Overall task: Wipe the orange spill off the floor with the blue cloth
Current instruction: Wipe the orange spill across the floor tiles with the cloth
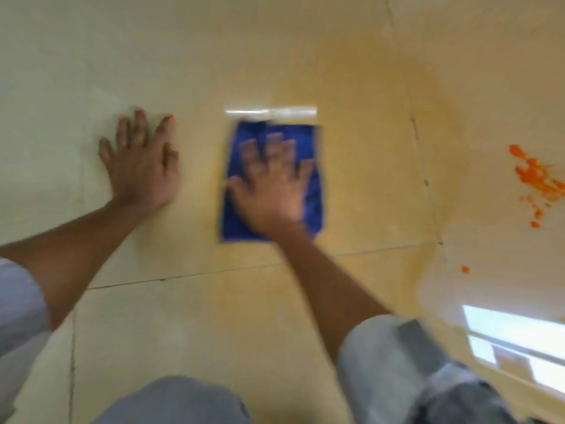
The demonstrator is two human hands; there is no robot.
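A folded blue cloth (312,191) lies flat on the pale tiled floor near the middle of the view. My right hand (270,185) presses down on it with fingers spread, blurred by motion. My left hand (143,166) rests flat on the bare floor to the left of the cloth, fingers apart, holding nothing. Thick orange spill blobs (536,179) sit at the far right, well apart from the cloth. A faint orange smear (397,142) tints the floor around and to the right of the cloth.
A small orange drop (465,269) lies lower right. My knees in grey trousers (412,371) fill the bottom edge. A bright window reflection (513,335) shines on the floor at the lower right. Dark tile joints (183,275) cross the floor.
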